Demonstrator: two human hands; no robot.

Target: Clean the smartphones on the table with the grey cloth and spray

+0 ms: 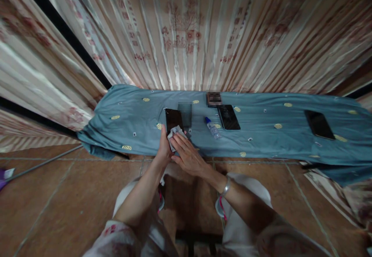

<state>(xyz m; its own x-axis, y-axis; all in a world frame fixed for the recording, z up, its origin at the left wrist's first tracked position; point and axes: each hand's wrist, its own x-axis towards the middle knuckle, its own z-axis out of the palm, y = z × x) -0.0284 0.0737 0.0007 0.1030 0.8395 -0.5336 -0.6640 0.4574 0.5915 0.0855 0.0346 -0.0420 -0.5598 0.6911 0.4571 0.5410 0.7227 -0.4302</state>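
Note:
A dark phone (pixel 173 118) is gripped along its near left side by my left hand (pixel 165 146), its screen facing up. My right hand (pixel 188 157) presses a crumpled pale grey cloth (pixel 174 133) onto the phone's lower part, fingers bent over the cloth. The phone's near end is hidden under cloth and fingers. Just right of it, a dark flat rectangle (pixel 186 114), partly blurred out, lies on the blue cover. A small clear bottle with a blue cap (pixel 213 128) rests on its side farther right.
A blue patterned cover (pixel 261 127) drapes the long narrow surface. On it lie a second black phone (pixel 229 117), a blurred dark box (pixel 213 99) behind that, and another dark phone (pixel 319 124) far right. Curtains (pixel 186 36) hang behind, and black poles (pixel 66 32) stand left.

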